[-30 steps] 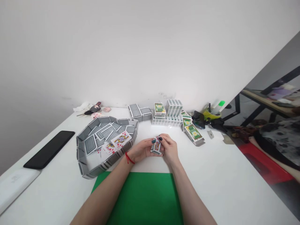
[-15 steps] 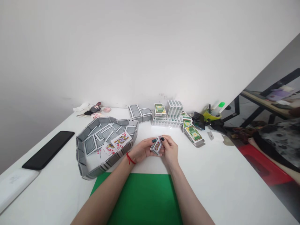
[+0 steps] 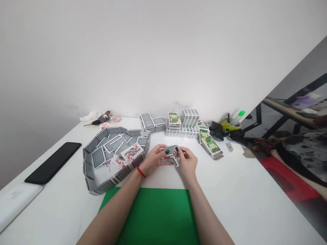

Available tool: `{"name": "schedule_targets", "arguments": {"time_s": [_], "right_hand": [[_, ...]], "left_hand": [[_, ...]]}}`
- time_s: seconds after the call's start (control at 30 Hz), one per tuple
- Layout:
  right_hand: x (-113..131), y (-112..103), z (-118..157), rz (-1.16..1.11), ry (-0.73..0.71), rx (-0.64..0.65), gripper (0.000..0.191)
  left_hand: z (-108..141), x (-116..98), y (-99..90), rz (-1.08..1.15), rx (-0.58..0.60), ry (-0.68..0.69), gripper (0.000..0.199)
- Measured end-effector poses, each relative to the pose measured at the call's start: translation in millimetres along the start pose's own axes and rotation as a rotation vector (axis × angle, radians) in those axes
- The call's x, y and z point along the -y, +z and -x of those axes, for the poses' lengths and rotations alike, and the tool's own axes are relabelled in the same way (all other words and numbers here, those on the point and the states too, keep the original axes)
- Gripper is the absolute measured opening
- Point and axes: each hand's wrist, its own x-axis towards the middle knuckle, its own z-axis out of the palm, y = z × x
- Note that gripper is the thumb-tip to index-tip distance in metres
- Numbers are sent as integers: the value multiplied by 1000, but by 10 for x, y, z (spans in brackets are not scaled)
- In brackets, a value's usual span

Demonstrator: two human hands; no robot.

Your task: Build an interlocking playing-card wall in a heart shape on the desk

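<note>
Pinched between the closed fingertips of the left hand point(image 3: 152, 162) and the right hand point(image 3: 188, 165) are folded playing cards point(image 3: 171, 149), raised slightly above the white tabletop point(image 3: 237, 204), just beyond the green sheet point(image 3: 155, 217). Both thumbs are pressed on the upper side, presumably so that the creases are kept from springing open; the number of cards cannot be told. At the left hand's side, loose playing cards point(image 3: 98, 158) are contained by an angular card-built tray point(image 3: 103, 189), its raised wall probably serving to stop them sliding out while they are kept within reach. Card-built blocks point(image 3: 159, 124) and stacked card boxes point(image 3: 190, 118) are set near the wall, apparently to leave working room.
</note>
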Motion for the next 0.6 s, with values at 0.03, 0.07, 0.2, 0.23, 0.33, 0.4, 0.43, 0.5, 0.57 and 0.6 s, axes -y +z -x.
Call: {"name": "schedule_targets", "arguments": {"time_s": [0.03,0.07,0.2,0.23,0.33,0.4,0.43,0.5,0.57,0.6], "right_hand": [[1,10,10,22,1,2,21],[1,21,21,44,-8,8,20],[-11,54,51,87,-55,68,16],[-16,57,52,80,-54,84,16],[-29,55,40,55,-15,83,18],[-32,48,25,64,12,58,20],[-33,44,18,66,18,47,21],[-39,39,5,34,32,46,23],[-55,40,-2,-35,71,107,26],[-67,43,-3,-58,76,142,27]], "left_hand": [[-8,3,-4,-14,-10,8,36],[-16,5,-8,-35,-17,17,37],[-36,0,-17,-200,12,40,41],[-36,-7,-17,-257,24,58,42],[-20,-28,7,-467,33,154,55],[-2,-28,39,-643,13,226,65],[6,-21,57,-731,-2,254,68],[17,4,86,-881,-42,310,65],[21,31,96,-987,-80,376,60],[21,41,92,-1032,-93,411,59]]}}
